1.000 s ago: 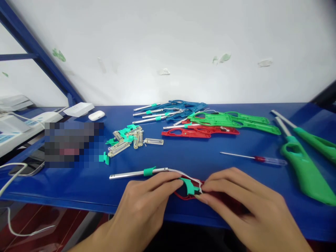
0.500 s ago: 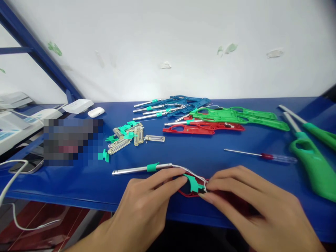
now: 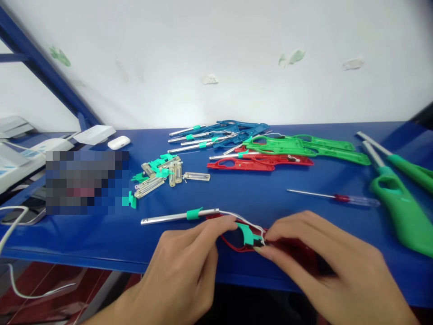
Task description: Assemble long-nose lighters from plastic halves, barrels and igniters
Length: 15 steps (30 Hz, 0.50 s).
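A red lighter casing half (image 3: pixel 233 241) lies at the front of the blue table between my hands. In it sit a teal trigger (image 3: pixel 246 234) and a small black part (image 3: pixel 258 241) beside it. My left hand (image 3: pixel 187 259) has curled fingers, with the index fingertip against the casing at the trigger's left end; its thumb is hidden. My right hand (image 3: pixel 321 257) pinches a white wire (image 3: pixel 248 221) where it reaches the black part, and covers the casing's right portion. The wire runs left to a metal lighter tube (image 3: pixel 179 216) with a teal collar (image 3: pixel 194 213).
Behind lie several clear fuel tanks (image 3: pixel 196 176) with teal triggers, blue casings (image 3: pixel 243 131), green casings (image 3: pixel 304 146) and a red casing (image 3: pixel 243 164). A screwdriver (image 3: pixel 341 197) and green lighters (image 3: pixel 402 212) are at right. A white earbud case (image 3: pixel 119 142) and cables are left.
My left fingers have drawn back slightly from the trigger, uncovering more of the red casing's loop. My right hand keeps its pinch. The whole view has shifted a little.
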Motion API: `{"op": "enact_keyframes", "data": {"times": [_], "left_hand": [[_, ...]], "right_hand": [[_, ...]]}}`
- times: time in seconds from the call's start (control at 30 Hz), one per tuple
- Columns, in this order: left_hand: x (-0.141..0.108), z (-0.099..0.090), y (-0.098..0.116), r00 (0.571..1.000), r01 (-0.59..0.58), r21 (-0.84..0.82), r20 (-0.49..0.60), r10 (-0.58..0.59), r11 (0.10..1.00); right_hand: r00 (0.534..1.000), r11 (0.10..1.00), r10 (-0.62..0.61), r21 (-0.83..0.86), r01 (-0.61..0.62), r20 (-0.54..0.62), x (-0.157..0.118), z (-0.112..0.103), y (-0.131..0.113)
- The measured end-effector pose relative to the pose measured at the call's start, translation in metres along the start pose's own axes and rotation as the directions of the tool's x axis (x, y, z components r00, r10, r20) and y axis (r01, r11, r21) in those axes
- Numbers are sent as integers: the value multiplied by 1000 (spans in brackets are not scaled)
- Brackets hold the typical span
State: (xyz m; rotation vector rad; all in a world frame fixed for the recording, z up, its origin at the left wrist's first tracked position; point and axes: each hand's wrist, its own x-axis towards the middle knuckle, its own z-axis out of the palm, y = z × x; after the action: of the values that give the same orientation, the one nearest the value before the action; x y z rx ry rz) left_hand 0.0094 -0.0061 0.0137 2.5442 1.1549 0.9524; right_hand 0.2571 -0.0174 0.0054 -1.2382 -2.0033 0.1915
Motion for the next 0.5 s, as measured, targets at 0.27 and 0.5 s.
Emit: {"op": "enact_keyframes", "data": {"times": [0.27,0.5], "left_hand": [[0,2,-2,996,-87,78,-19,89,993],[-4,2,-4,995,-94,62,-20,95,994]], "right_hand": [[989,993,-91,-59,99,120,0,0,5],[969,985,-140,-76,158,201,-1,-2,8]]}}
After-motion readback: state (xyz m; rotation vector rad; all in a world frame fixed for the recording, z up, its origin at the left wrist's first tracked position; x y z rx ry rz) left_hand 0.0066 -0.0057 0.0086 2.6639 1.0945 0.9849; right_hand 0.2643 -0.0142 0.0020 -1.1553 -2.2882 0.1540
